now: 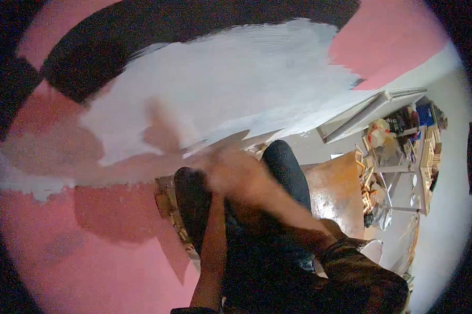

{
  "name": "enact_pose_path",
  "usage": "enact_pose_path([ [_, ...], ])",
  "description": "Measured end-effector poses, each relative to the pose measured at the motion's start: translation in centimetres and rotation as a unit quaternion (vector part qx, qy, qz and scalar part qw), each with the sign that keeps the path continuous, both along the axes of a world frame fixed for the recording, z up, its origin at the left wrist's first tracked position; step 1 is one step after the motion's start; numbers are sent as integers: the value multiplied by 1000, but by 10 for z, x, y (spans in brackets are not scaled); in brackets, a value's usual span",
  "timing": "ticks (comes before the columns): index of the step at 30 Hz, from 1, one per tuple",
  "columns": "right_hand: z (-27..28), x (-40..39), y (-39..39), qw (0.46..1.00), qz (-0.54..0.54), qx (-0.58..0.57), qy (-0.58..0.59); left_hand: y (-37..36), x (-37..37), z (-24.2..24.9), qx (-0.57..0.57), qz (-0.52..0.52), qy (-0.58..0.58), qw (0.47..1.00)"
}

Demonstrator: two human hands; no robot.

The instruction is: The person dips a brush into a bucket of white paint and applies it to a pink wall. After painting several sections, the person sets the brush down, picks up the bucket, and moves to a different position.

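Note:
My right hand point(241, 175) reaches in from the lower right, close to the painted wall, and is smeared by motion. Its fingers and anything in them cannot be made out. The forearm of my left hand point(215, 189) rises from the bottom; that hand meets or passes behind the right one, its fingers hidden and blurred. Before both hands spreads a pale grey-white painted area point(236, 83) with brushy, ragged edges. A black painted band point(94, 57) borders it, with pink wall point(393, 42) beyond. Shadows of a head and hands fall across the wall.
My dark-trousered knees point(285, 162) are bent near the wall. A white framed panel point(372, 112) leans at the right. Beyond it stand white shelving point(403, 170), wooden pieces point(369, 193), plastic bags point(382, 136) and a brown board-like surface point(335, 188).

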State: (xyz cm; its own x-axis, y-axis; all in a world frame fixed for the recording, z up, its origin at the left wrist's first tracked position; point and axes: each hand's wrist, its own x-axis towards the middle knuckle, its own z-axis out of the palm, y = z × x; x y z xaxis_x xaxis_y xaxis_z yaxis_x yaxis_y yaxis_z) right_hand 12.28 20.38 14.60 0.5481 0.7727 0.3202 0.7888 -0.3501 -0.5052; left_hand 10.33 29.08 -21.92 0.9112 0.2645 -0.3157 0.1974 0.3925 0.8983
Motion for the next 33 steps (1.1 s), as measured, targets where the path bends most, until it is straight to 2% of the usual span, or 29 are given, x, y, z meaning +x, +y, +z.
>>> enact_pose_path([
  [1,1,19,-38,993,-110,44,-6,-8,4,30,93,-15,25,995],
  [3,1,50,-108,936,-269,205,-94,-20,8,66,145,-37,36,988],
  [4,-1,62,-137,909,-317,210,-168,-22,8,75,105,-43,22,993],
  [6,-4,72,-192,871,-422,143,-204,-28,6,89,59,-44,35,997],
  [7,1,74,-205,853,-448,127,-235,-32,8,96,53,-43,59,996],
  [8,-3,78,-218,837,-470,168,-223,-36,9,100,48,-44,82,994],
  [10,0,83,-233,817,-479,132,-292,-41,11,109,30,-50,62,996],
  [12,6,79,-202,825,-457,150,-298,-39,10,106,17,-62,69,995],
  [13,1,74,-182,831,-491,48,-256,-36,11,95,13,-73,86,994],
  [14,-15,71,-157,860,-479,43,-167,-34,11,81,9,-82,102,991],
  [17,4,19,-66,951,-247,175,-70,-30,6,3,-15,-62,36,997],
  [18,17,12,-48,980,-160,101,59,-30,3,0,-29,-44,31,998],
  [19,30,4,-30,978,-88,13,187,-28,-2,-6,-38,-31,24,999],
  [20,66,2,-8,934,-35,-146,323,-26,-5,3,-44,-21,25,998],
  [21,51,-5,-2,981,-11,-10,191,-26,-7,13,-49,-11,26,998],
  [22,27,-18,1,991,11,124,48,-25,-8,10,-52,-4,23,998],
  [24,8,-13,-9,964,60,232,-113,-25,-9,16,-58,7,20,998],
  [25,8,3,-27,965,85,212,-127,-25,-9,5,-61,11,14,998],
  [26,31,18,-44,983,17,-76,166,-26,-7,5,-64,14,7,998],
  [27,27,37,-79,984,-113,-98,96,-29,-3,13,-68,18,-3,998],
  [28,23,56,-115,962,-241,-123,48,-31,-2,17,-72,22,-13,997],
  [29,-4,74,-156,940,-325,-2,-101,-34,0,22,-72,28,-26,997],
  [31,-8,86,-203,848,-425,80,-307,-32,6,48,-43,12,12,999],
  [32,-1,85,-215,810,-458,40,-363,-31,7,53,-13,-11,52,998],
  [33,-6,87,-224,788,-517,181,-281,-34,8,51,-11,-2,36,999],
])
